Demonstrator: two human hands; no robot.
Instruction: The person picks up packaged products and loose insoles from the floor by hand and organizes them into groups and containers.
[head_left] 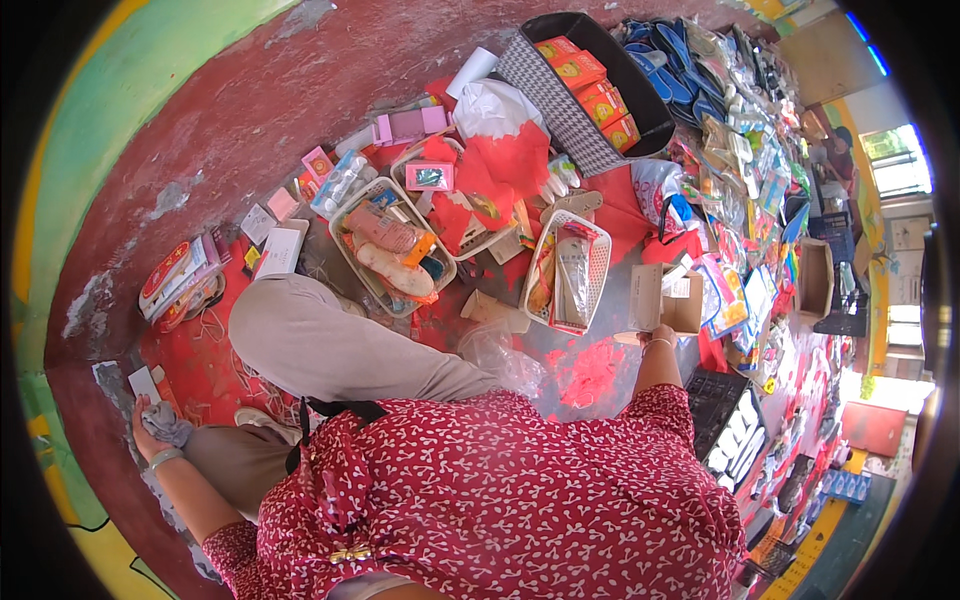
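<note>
At the far left, near the wall, my left hand (pixel 145 436) is closed round a crumpled grey cloth (pixel 169 424). A small white and orange box (pixel 146 384) lies just beyond it. On the right, my right hand (pixel 657 337) grips the near edge of an open cardboard box (pixel 648 291); its fingers are partly hidden. A white plastic basket (pixel 600 283) with packaged items stands left of that box. A second basket (pixel 343 213), holding bagged goods, sits near my bent knee (pixel 290 315).
A houndstooth bin (pixel 545 85) with orange boxes stands at the back. Blue slippers (pixel 675 75) and many packaged goods cover the right side. A black crate (pixel 718 405) is near my right arm. Clear plastic (pixel 503 360) lies before me. The red wall (pixel 200 130) bounds the left.
</note>
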